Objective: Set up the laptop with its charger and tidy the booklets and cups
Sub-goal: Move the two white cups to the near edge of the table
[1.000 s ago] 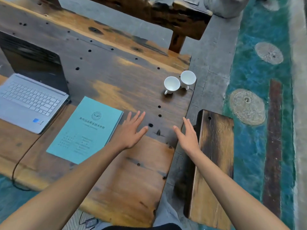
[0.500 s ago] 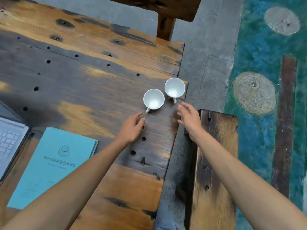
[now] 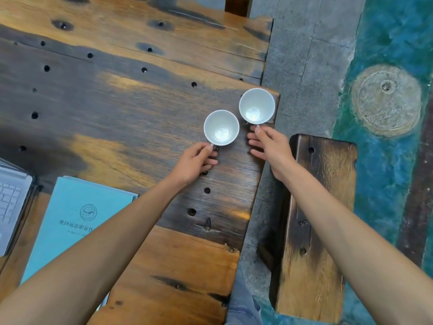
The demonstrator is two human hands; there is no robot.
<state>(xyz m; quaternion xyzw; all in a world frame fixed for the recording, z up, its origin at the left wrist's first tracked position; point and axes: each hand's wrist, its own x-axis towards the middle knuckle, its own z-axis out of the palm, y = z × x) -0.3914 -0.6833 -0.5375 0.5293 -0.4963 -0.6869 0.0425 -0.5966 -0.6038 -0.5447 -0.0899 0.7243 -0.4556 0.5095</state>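
Observation:
Two empty white cups stand side by side near the right edge of the wooden table (image 3: 131, 109). My left hand (image 3: 194, 161) pinches the handle of the left cup (image 3: 221, 127). My right hand (image 3: 269, 146) pinches the handle of the right cup (image 3: 257, 106), which sits at the table's corner. Both cups rest upright on the wood. A teal booklet (image 3: 77, 219) lies at the lower left, partly under my left forearm. A corner of the silver laptop (image 3: 10, 202) shows at the left edge.
A wooden bench (image 3: 314, 221) runs along the table's right side, below my right arm. Beyond it lie grey stone paving (image 3: 307, 55) and a teal painted floor with a round stone disc (image 3: 386, 100). The table edge is just right of the right cup.
Both hands have moved forward from the open table to the cups and closed on their handles. The view has shifted right, so the laptop is nearly out of frame.

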